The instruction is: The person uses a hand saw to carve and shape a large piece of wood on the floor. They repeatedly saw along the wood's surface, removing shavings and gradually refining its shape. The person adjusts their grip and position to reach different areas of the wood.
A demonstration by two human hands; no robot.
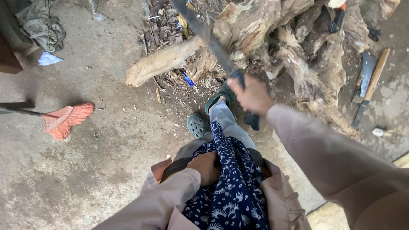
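My right hand (252, 94) grips the dark handle of a long machete (209, 37), its blade raised and blurred over a large gnarled tree stump (272, 38). One thick pale root (164, 61) sticks out to the left. My left hand (207, 167) rests closed against my waist, touching a dark blue patterned scarf (232, 179) that hangs down my front. Below the stump my feet show in green clogs (198, 125).
An orange broom (64, 120) lies on the concrete floor at left. A crumpled grey cloth (41, 25) sits at top left. A second blade and a wooden handle (371, 81) lie to the right of the stump. Bark chips (166, 30) litter the floor by the root.
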